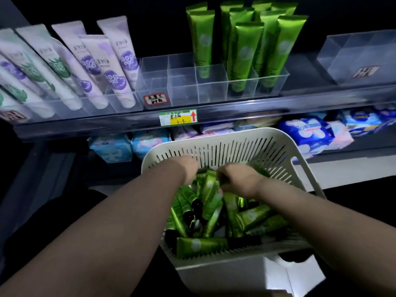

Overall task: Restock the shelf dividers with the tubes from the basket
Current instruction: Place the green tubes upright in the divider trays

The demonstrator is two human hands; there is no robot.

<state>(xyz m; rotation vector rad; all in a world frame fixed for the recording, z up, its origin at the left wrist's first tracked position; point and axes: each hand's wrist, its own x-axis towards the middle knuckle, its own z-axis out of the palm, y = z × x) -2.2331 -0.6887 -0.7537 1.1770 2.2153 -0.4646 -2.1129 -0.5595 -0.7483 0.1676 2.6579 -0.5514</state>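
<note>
Widest of all, a dark shop shelf (214,105) across the upper half, fronted by a clear rail. Beneath it, a lower shelf stocked with soft packs of sanitary pads (306,133) in blue, white and pink.

In front, at centre, a white slotted basket (235,146), with a white carton (231,277) just below its near wall.

On the upper shelf, a clear divider tray (182,82), its right-hand compartments holding standing green tubes (246,50), crimped ends up. To the right, well apart, a separate clear box (353,56). To the left, just beside the tray, rows of white tubes (120,61) printed in purple and green, leaning back.

Inside the basket, a jumbled heap of loose green tubes (250,217), a few black caps showing among them. Both bare forearms reaching down into that heap.

Left grip (189,168) bent at the wrist, fingers buried among the tubes; open or closed, impossible to tell. Right grip (237,179) curled round the upper end of a raised tube (211,185), standing steeply between the two hands.

On the tray front, a small handwritten tag (154,99). On the rail beneath it, a green-and-yellow price label (177,117) with a red arrow.
</note>
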